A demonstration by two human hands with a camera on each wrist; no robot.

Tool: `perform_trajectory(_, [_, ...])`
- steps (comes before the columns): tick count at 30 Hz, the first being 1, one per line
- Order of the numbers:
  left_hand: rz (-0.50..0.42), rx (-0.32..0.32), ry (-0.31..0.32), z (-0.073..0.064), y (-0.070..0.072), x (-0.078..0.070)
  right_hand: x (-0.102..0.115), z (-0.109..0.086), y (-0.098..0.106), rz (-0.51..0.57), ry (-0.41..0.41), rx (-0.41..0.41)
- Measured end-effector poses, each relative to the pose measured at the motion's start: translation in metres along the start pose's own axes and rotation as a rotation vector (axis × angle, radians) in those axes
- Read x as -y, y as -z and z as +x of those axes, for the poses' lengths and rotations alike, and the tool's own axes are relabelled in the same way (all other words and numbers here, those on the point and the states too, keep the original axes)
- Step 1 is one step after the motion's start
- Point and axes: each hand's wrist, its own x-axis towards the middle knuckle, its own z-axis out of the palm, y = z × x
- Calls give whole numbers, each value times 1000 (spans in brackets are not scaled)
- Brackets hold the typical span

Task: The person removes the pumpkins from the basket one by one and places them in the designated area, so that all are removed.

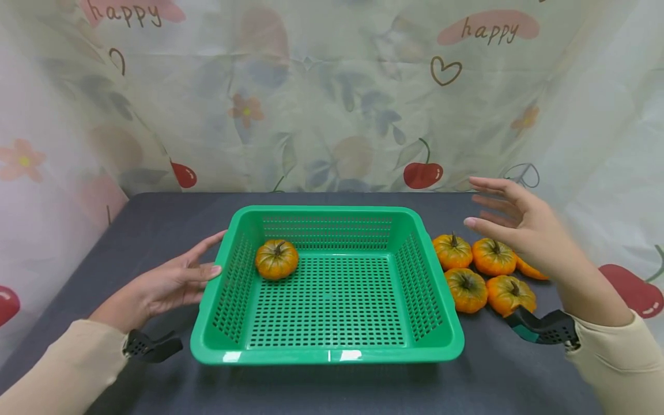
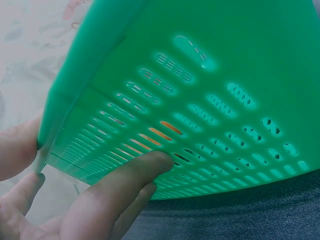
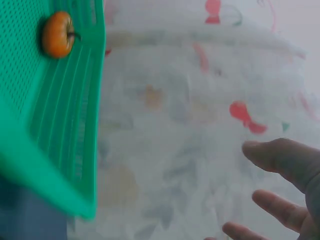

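A green plastic basket [image 1: 332, 356] with slotted walls stands on the dark table, and one small orange pumpkin [image 1: 277, 260] sits inside it near the left wall. My left hand [image 1: 168, 283] grips the basket's left rim; in the left wrist view, fingers [image 2: 117, 192] press against the outer wall below that rim. My right hand [image 1: 524, 222] hovers over the right side with parted fingers and holds nothing. Beneath and beside it lies a group of several small pumpkins [image 1: 494, 257], one partly hidden by the right hand and forearm.
The dark tabletop [image 1: 321, 392] runs around the basket. A pale printed curtain [image 1: 332, 115] hangs behind the table and along both sides. The pumpkin group lies close against the basket's right wall.
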Motion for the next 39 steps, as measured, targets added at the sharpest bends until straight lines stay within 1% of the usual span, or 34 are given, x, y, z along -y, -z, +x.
perform_trajectory(4, [-7,12,-1,0,0,0,24,10,-16,117,83,-3])
perform_trajectory(9, [-14,22,-7,0,0,0,48,21,-38,221,174,14])
perform_trajectory(18, [-23,17,-8,1,1,0,74,43,-85,365,258,132])
perform_trajectory(20, [-24,20,-9,1,1,1,79,46,-96,388,264,161])
perform_trajectory(23, [-29,27,-11,1,2,1,84,52,-112,395,269,195])
perform_trajectory(30, [-21,19,-11,0,1,1,87,68,-148,406,200,313])
perform_trajectory(36, [-30,27,-11,0,1,0,90,77,-175,454,183,413])
perform_trajectory(39, [-32,28,-13,-1,1,0,90,79,-189,443,169,448])
